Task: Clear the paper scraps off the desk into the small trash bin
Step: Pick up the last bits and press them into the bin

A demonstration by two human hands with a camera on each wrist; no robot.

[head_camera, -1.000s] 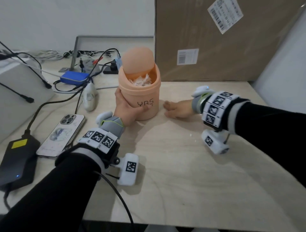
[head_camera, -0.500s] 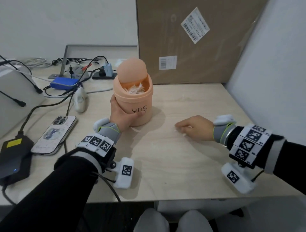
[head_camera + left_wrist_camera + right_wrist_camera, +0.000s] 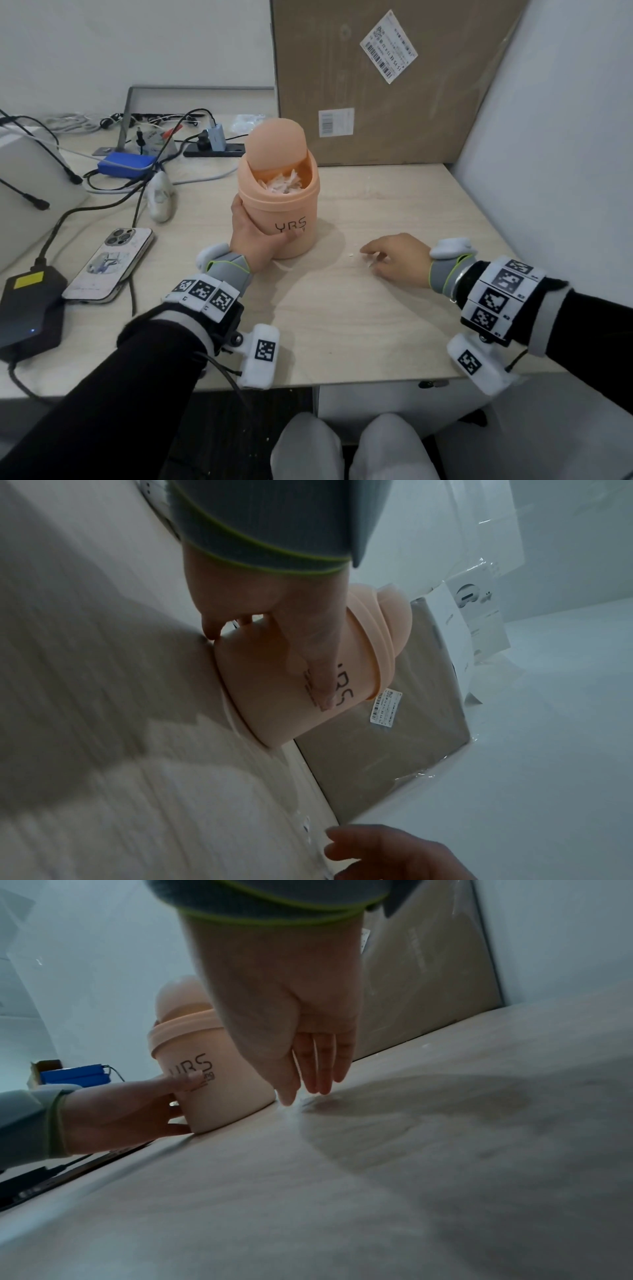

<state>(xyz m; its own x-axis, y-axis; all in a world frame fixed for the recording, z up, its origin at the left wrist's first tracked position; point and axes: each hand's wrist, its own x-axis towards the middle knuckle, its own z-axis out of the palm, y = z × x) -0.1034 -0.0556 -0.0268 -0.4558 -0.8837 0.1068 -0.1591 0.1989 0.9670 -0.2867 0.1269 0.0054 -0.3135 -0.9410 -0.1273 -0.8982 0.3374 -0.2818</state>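
Note:
A small peach trash bin (image 3: 284, 219) marked "YRS" stands upright on the desk, its swing lid (image 3: 275, 144) tipped open over white paper scraps (image 3: 284, 183) inside. My left hand (image 3: 253, 236) grips the bin's lower left side, thumb across the lettering (image 3: 322, 680). To the right of the bin my right hand (image 3: 394, 260) lies on the desk, fingers straight and close together, tips (image 3: 318, 1088) touching the wood. A few tiny white scraps (image 3: 351, 254) lie just off those fingertips. The right hand holds nothing that I can see.
A phone (image 3: 109, 265), a black power brick (image 3: 29, 308), cables, a blue box (image 3: 125, 164) and a white mouse-shaped object (image 3: 160, 200) crowd the left side. A large cardboard box (image 3: 376, 85) stands behind the bin. A white partition (image 3: 548, 137) bounds the right.
My right hand has drawn back from the bin's base, to the right and nearer the front edge, and now rests by tiny scraps. The left hand keeps its hold on the bin.

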